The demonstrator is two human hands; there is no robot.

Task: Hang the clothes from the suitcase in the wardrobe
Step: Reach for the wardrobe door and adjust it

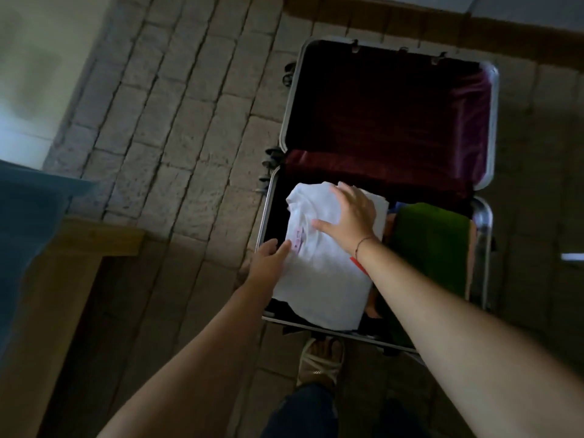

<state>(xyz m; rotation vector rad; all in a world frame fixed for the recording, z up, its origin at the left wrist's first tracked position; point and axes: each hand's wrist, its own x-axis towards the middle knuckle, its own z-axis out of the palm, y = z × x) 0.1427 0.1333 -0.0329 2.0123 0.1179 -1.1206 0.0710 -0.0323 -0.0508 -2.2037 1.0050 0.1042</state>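
Inside the suitcase (264, 213), white shirt (319, 279), green garment (433, 245); left hand (268, 259), right hand (350, 216) flat atop.

The white shirt (319, 273) is covering whatever is lying beneath it; its label (297, 240) is showing print too small to read.

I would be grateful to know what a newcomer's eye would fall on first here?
First, the open suitcase on the tiled floor, with its maroon lining. In its near half a white shirt lies under both hands: the right hand flat on top, the left hand touching its left edge. A green garment lies beside it, to the right.
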